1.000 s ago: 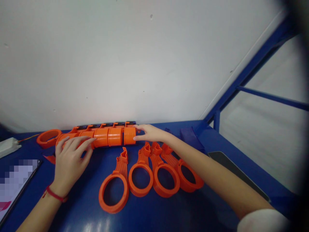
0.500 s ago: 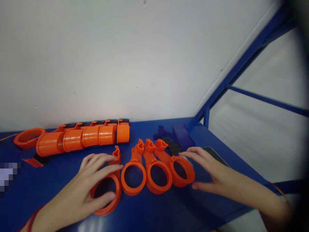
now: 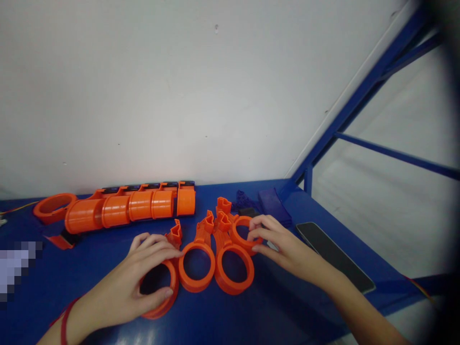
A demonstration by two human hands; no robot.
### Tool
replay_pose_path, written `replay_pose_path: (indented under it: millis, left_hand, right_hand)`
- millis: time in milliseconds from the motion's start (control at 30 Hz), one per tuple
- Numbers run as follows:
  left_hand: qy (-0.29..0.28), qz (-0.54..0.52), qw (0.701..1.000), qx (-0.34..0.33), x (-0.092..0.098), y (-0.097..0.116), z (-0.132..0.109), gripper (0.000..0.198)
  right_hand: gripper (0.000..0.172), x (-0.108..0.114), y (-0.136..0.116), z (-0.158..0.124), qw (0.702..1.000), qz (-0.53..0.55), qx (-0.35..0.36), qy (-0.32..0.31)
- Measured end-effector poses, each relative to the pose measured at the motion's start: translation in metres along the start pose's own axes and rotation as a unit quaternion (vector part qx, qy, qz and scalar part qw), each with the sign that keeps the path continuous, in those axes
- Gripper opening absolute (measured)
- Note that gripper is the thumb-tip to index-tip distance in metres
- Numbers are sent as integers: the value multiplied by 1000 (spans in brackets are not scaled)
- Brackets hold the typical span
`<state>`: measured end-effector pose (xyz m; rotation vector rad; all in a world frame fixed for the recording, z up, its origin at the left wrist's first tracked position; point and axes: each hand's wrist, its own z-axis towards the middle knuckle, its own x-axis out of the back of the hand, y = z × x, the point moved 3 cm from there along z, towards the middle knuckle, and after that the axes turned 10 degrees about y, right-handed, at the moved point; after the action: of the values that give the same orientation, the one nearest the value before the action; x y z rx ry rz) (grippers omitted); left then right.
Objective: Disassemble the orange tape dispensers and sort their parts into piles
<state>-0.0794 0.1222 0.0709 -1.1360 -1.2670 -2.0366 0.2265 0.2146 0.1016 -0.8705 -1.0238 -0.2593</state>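
Orange ring [image 3: 169,293] under the spread left hand [image 3: 143,273]; right hand [image 3: 283,247] grips another ring [image 3: 235,234].

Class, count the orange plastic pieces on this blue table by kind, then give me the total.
Loose rings with stems: 4
Cylinders in the row: 5
Ring at the row's left end: 1
Total: 10

From my remote feed I can see two bare hands with slim fingers, the left hand [image 3: 124,282] and the right hand [image 3: 283,244], and a bare right forearm [image 3: 359,306]. Just behind the left hand, a thin red cord bracelet [image 3: 64,322] circles the wrist.
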Motion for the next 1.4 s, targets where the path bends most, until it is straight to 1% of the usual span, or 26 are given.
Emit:
replay_pose_path:
  millis: [133, 233, 367, 500, 633, 700, 767, 800, 867, 900, 933, 1000, 1033, 1067, 1167, 1200, 1300, 1400]
  left_hand:
    - [-1, 5, 1000, -5, 5, -1, 0, 38]
    - [0, 2, 1000, -5, 7, -1, 1, 39]
    - [-2, -1, 1000, -2, 7, -1, 1, 40]
    - [-1, 1, 1000, -3, 7, 1, 1, 41]
    - [-10, 1, 1000, -4, 8, 2, 1, 37]
    - [-15, -3, 1000, 4, 10, -2, -3, 39]
    - [-6, -5, 1000, 28, 13, -9, -9, 48]
    - [2, -9, 999, 45, 14, -13, -13, 56]
    - [8, -28, 997, 77, 16, -20, -23, 77]
    - [0, -43, 995, 91, 16, -22, -27, 89]
    - [-11, -58, 993, 99, 16, -24, -31, 100]
    - [-25, -76, 990, 115, 13, -27, -36, 113]
    - [-26, -78, 989, 122, 11, -28, -37, 115]
    - [-27, -78, 988, 130, 9, -29, -38, 114]
    - [-42, -90, 984, 148, 4, -28, -33, 109]
    - [-50, -98, 983, 148, 2, -27, -30, 107]
    - [-66, -117, 980, 145, 1, -18, -22, 98]
    - [-76, -139, 977, 140, 1, -12, -17, 95]
  right_hand:
    - [6, -10, 1, 25, 999, 15, 27, 33]
    - [5, -16, 11, 45, 997, 12, 44, 57]
    - [6, -22, 23, 68, 996, 13, 51, 72]
    - [6, -30, 27, 84, 995, 15, 56, 86]
    - [6, -39, 29, 94, 993, 13, 64, 97]
    - [12, -38, 29, 95, 992, 12, 66, 107]
    - [17, -30, 24, 88, 990, 11, 63, 127]
    - [17, -25, 20, 81, 989, 10, 62, 135]
    - [13, -13, 8, 62, 990, 11, 66, 123]
    - [12, -9, 1, 50, 993, 14, 74, 86]
    - [15, -7, -7, 38, 996, 20, 81, 37]
    - [29, -6, -18, 14, 996, 21, 77, -44]
    - [32, -8, -22, 4, 995, 13, 74, -66]
    - [30, -10, -25, -4, 995, 4, 70, -77]
    - [7, -17, -24, -20, 996, -19, 57, -72]
    - [2, -19, -21, -24, 996, -26, 50, -68]
    - [3, -16, -7, -35, 997, -56, 24, -55]
    - [4, -6, 6, -46, 996, -79, 4, -50]
